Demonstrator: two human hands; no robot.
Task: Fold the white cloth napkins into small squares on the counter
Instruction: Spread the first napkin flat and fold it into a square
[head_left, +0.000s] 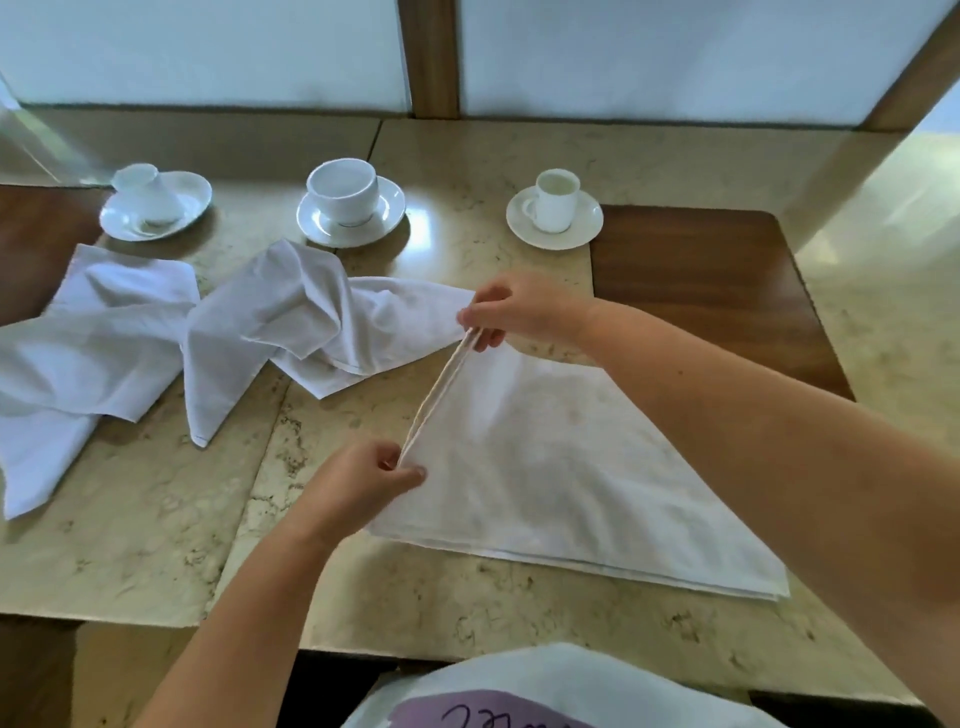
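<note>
Worktop: beige marbled stone worktop (156, 519) with dark wood panels at its left and right ends, backed by pale frosted panes in wooden frames.
Folded napkin: white cloth napkin (545, 467) lies flat on the stone in front of the person, doubled over, with its left edge lifted off the surface.
Left hand: left hand (363, 483) pinches the near corner of that raised edge between thumb and curled fingers.
Right hand: right hand (514, 312) pinches the far corner of the same edge, so the hem runs taut between the two hands.
Loose napkins: crumpled napkin (291, 322) sits just left of the right hand, and another rumpled napkin (78, 364) lies further left, the two overlapping.
Crockery: along the far side stand a tipped cup on a saucer (156, 205), a wide cup on a saucer (350, 208) and a small handled cup on a saucer (555, 213).
Near edge: white garment with a purple patch (519, 696) shows at the bottom.
</note>
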